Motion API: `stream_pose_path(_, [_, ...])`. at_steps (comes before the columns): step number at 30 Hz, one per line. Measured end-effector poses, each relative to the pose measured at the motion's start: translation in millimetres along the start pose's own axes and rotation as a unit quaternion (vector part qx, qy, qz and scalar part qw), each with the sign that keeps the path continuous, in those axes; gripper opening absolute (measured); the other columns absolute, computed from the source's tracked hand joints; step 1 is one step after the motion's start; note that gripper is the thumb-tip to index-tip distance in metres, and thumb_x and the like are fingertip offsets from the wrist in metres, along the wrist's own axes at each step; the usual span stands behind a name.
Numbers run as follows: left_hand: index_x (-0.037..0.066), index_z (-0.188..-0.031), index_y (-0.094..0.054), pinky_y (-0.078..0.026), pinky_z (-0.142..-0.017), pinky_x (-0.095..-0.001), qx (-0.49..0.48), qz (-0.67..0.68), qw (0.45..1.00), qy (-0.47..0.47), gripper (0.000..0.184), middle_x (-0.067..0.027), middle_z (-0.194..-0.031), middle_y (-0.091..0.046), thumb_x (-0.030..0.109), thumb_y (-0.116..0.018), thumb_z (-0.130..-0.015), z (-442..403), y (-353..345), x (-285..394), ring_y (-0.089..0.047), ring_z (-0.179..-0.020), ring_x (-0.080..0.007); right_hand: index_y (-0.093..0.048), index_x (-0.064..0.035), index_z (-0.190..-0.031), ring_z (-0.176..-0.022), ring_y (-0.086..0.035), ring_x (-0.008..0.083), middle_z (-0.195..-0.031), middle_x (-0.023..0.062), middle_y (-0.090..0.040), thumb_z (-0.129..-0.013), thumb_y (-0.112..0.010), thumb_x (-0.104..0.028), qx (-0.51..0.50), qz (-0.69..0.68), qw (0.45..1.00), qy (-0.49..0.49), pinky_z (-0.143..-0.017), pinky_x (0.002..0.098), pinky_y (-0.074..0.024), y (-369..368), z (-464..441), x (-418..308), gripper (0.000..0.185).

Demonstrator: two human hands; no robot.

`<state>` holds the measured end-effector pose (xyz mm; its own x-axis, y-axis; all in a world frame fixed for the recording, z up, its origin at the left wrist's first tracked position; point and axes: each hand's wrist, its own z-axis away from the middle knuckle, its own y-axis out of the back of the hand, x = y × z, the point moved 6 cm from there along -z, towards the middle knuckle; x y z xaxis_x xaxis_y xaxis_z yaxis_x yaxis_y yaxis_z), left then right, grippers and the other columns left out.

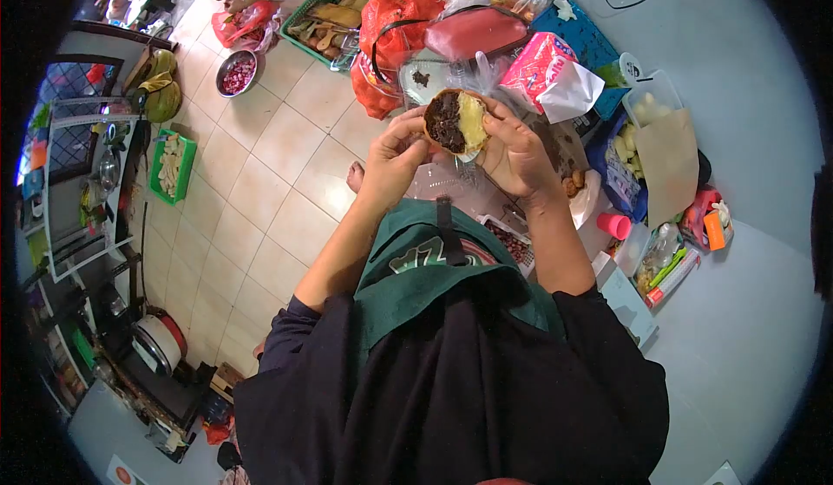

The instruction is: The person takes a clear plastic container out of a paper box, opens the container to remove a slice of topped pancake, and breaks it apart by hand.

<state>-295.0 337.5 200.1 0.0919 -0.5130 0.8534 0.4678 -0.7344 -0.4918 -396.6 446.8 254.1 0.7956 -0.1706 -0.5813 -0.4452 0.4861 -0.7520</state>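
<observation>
Up in front of my chest I hold a round, brown-rimmed food piece (455, 122) between both hands. Its left half is dark and crumbly, its right half smooth and pale yellow; its exact kind is unclear. The fingers of my left hand (402, 148) are closed on the left edge. On the right edge, my right hand (517, 148) grips with thumb and fingers. Just behind it lies a clear plastic container (419, 70) with a dark clump in it. Clear plastic (455, 181) also shows below my hands.
A red bag (382, 25), a pink purse (477, 32) and a pink-white pack (542, 64) crowd the far side. To the right are a pink cup (614, 225) and a cardboard sheet (670, 168). Left on the tiles stand a metal bowl (237, 93) and a green tray (158, 171).
</observation>
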Motion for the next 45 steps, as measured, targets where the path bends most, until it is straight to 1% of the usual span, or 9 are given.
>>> stream_pose_path(2, [-0.003,-0.112,-0.058,-0.054,-0.081,-0.0296,0.012,0.039,0.998,0.038,0.025,-0.0095,-0.133,-0.041,-0.003,-0.048,-0.089,1,-5,3,-0.058,-0.104,-0.0176,-0.038,0.0010,-0.132,-0.115,-0.051,0.0225,-0.126,0.0136,-0.050,-0.093,-0.044,-0.010,-0.003,-0.010,1.000,0.000,-0.101,0.0378,-0.0404,1,-1,-1,0.040])
stream_pose_path(8, [-0.001,-0.119,-0.054,-0.056,-0.081,-0.0354,0.052,0.042,0.997,0.043,0.030,-0.0113,-0.115,-0.059,-0.003,-0.046,-0.090,0,-1,4,-0.062,-0.097,-0.0197,-0.039,0.0006,-0.131,-0.113,-0.052,0.0224,-0.124,0.0140,-0.051,-0.094,-0.044,-0.008,0.003,0.007,1.000,-0.003,-0.099,0.0366,-0.0422,4,-1,-4,0.039])
stream_pose_path(11, [-0.001,-0.120,-0.052,-0.056,-0.080,-0.0353,0.058,0.038,0.997,0.025,0.032,-0.0106,-0.113,-0.060,-0.004,-0.046,-0.089,-1,3,3,-0.063,-0.096,-0.0195,-0.041,-0.0010,-0.128,-0.109,-0.055,0.0216,-0.119,0.0138,-0.054,-0.093,-0.044,-0.006,0.019,0.041,0.999,0.006,-0.095,0.0352,-0.0450,2,0,-8,0.036])
stream_pose_path(14, [-0.001,-0.119,-0.054,-0.053,-0.086,-0.0333,0.027,0.024,0.999,0.033,0.036,-0.0090,-0.131,-0.046,-0.009,-0.043,-0.085,-2,0,7,-0.056,-0.108,-0.0181,-0.043,-0.0028,-0.125,-0.104,-0.057,0.0201,-0.115,0.0131,-0.056,-0.093,-0.045,-0.003,0.039,0.069,0.997,0.018,-0.091,0.0337,-0.0476,5,0,-10,0.032])
stream_pose_path(22, [0.000,-0.121,-0.053,-0.052,-0.082,-0.0286,-0.023,-0.010,1.000,0.006,0.037,-0.0067,-0.122,-0.049,-0.004,-0.060,-0.084,-4,-8,10,-0.055,-0.105,-0.0158,-0.046,-0.0022,-0.121,-0.101,-0.058,0.0183,-0.112,0.0122,-0.057,-0.094,-0.044,-0.004,0.044,0.150,0.987,0.031,-0.088,0.0317,-0.0484,9,-3,-10,0.027])
stream_pose_path(28, [-0.001,-0.121,-0.052,-0.052,-0.082,-0.0277,-0.013,-0.009,1.000,-0.003,0.037,-0.0066,-0.121,-0.050,-0.003,-0.060,-0.085,-6,-6,8,-0.056,-0.103,-0.0156,-0.042,0.0017,-0.129,-0.106,-0.055,0.0188,-0.118,0.0142,-0.054,-0.089,-0.040,0.004,0.000,0.064,0.998,0.011,-0.094,0.0310,-0.0445,3,-4,-12,0.040])
stream_pose_path(31, [-0.001,-0.121,-0.052,-0.052,-0.082,-0.0277,-0.007,-0.017,1.000,-0.009,0.036,-0.0066,-0.121,-0.049,-0.001,-0.060,-0.086,-6,-5,8,-0.055,-0.104,-0.0158,-0.039,0.0019,-0.133,-0.111,-0.053,0.0205,-0.123,0.0154,-0.052,-0.082,-0.039,0.008,-0.047,0.078,0.995,0.027,-0.098,0.0310,-0.0417,0,-4,-14,0.051])
stream_pose_path(37, [-0.001,-0.121,-0.052,-0.052,-0.084,-0.0287,-0.007,-0.021,1.000,-0.020,0.036,-0.0062,-0.120,-0.048,0.001,-0.061,-0.086,-8,-7,12,-0.054,-0.105,-0.0157,-0.037,0.0013,-0.135,-0.118,-0.050,0.0221,-0.129,0.0154,-0.049,-0.070,-0.033,0.017,-0.019,0.193,0.979,0.069,-0.102,0.0315,-0.0388,-7,-3,-15,0.067])
stream_pose_path(45, [-0.001,-0.122,-0.052,-0.052,-0.081,-0.0276,0.005,-0.025,0.999,-0.032,0.038,-0.0059,-0.122,-0.046,0.002,-0.062,-0.085,-10,-6,14,-0.054,-0.104,-0.0151,-0.035,-0.0012,-0.137,-0.118,-0.050,0.0215,-0.129,0.0126,-0.049,-0.074,-0.045,0.020,-0.054,0.148,0.983,0.094,-0.100,0.0342,-0.0424,-5,-7,-13,0.067])
